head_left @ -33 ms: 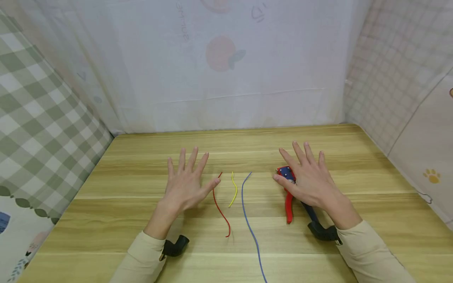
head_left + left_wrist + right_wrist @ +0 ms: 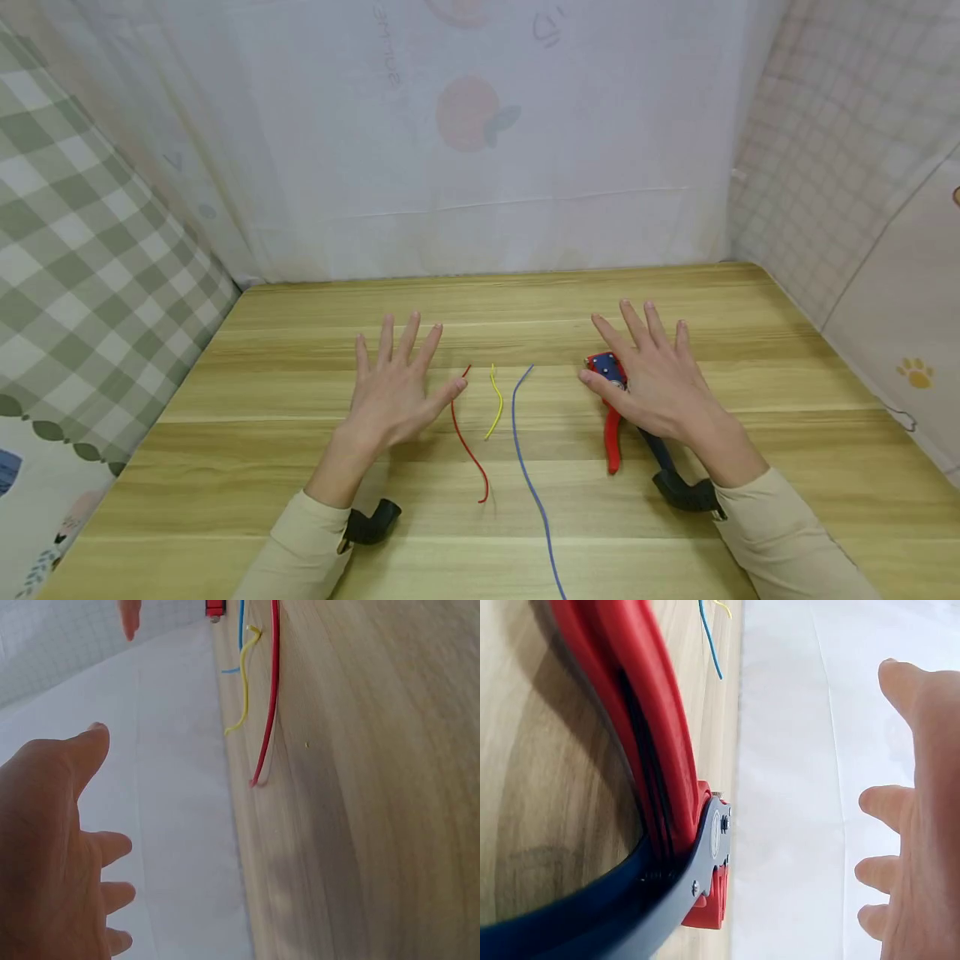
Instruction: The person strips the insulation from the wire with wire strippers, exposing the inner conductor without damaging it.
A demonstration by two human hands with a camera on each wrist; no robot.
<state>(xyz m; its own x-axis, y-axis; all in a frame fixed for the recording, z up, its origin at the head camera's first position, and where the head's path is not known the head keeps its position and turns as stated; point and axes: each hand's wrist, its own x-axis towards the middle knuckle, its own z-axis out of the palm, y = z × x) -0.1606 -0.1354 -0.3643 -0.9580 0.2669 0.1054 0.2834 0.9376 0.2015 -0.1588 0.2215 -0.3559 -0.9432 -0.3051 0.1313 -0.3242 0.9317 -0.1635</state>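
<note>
My left hand [image 2: 390,404] is held above the table with its fingers spread, holding nothing. Its thumb tip overlaps the upper part of a red wire [image 2: 467,447] in the head view, but the left wrist view shows the hand raised off that wire [image 2: 271,690]. A short yellow wire [image 2: 500,404] and a longer blue wire [image 2: 528,479] lie to the right of it. Fingers also spread, my right hand [image 2: 663,387] hovers over a wire stripper [image 2: 612,437] with red and dark blue handles. The right wrist view shows a gap between that hand and the stripper [image 2: 671,750].
The wooden table [image 2: 225,467] meets a white cloth [image 2: 330,167] at its back edge. Checked cloth [image 2: 112,225] hangs on the left and a patterned cloth [image 2: 855,183] on the right. Black wrist mounts [image 2: 372,522] stick out under both forearms.
</note>
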